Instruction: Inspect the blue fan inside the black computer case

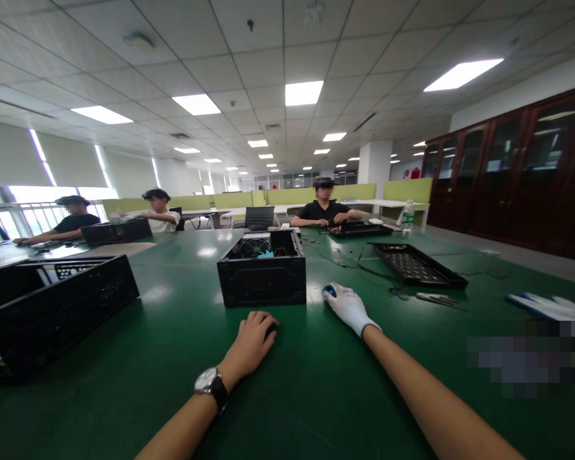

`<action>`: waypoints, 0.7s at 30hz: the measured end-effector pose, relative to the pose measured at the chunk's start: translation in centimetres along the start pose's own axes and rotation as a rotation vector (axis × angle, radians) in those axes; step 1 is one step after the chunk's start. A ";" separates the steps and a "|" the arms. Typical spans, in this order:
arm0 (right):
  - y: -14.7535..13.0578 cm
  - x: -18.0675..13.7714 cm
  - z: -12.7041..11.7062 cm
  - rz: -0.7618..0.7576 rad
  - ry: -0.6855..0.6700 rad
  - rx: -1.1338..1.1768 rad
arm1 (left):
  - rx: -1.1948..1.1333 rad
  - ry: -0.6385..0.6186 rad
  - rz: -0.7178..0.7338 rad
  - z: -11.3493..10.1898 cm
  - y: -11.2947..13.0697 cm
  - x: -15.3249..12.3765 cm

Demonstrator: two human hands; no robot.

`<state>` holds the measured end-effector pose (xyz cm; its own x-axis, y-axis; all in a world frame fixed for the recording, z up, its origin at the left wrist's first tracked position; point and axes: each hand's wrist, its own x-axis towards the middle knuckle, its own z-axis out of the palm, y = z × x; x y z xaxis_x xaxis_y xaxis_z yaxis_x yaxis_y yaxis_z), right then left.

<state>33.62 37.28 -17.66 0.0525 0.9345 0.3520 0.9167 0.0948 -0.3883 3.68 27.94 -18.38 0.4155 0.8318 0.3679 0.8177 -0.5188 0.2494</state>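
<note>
My left hand [252,342] is bare, with a wristwatch [211,383] on the wrist. It rests on the green table [316,396] with its fingers curled under, and I see nothing in them. My right hand [347,306] wears a white glove with a blue fingertip and lies flat on the table, fingers stretched forward. Both hands sit just in front of an open black computer case [262,268], which has a fan showing inside. The right hand's fingertips are close to the case's front right corner and hold nothing.
A second black case [52,306] stands at the left, and a black perforated side panel [414,263] lies at the right with a tool [441,299] and cables beside it. White gloves [541,305] lie at far right. Three people work at the table's far side.
</note>
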 end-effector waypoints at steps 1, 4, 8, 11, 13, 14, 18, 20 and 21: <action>0.2 0.2 0.0 0.001 0.027 0.027 | 0.003 0.000 0.000 0.0 0.0 0.0; 0.7 0.6 -0.2 0.003 0.098 0.107 | 0.015 -0.003 0.002 0.0 0.0 0.0; 0.7 0.5 -0.3 0.010 0.128 0.179 | 0.033 -0.007 0.005 -0.2 0.2 0.0; 0.6 0.4 -0.1 0.009 0.130 0.200 | 0.044 -0.007 -0.004 -0.3 0.5 0.0; 0.6 0.5 0.1 0.005 0.133 0.193 | 0.043 -0.010 -0.006 -0.4 0.7 -0.1; 0.7 0.5 0.2 0.000 0.130 0.184 | 0.040 -0.013 -0.006 -0.5 0.8 -0.1; 0.8 0.5 0.4 -0.059 0.088 0.154 | 0.031 -0.015 -0.018 -0.9 1.1 -0.3; 0.7 0.4 0.4 -0.093 0.079 0.158 | 0.034 -0.012 -0.020 -0.9 1.1 -0.4; 0.6 0.3 0.3 -0.106 0.081 0.165 | 0.037 -0.011 -0.018 -0.9 1.1 -0.5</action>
<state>34.08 37.75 -18.08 -0.0031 0.8861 0.4635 0.8417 0.2526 -0.4772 4.04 26.79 -17.48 0.4043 0.8433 0.3541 0.8395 -0.4958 0.2223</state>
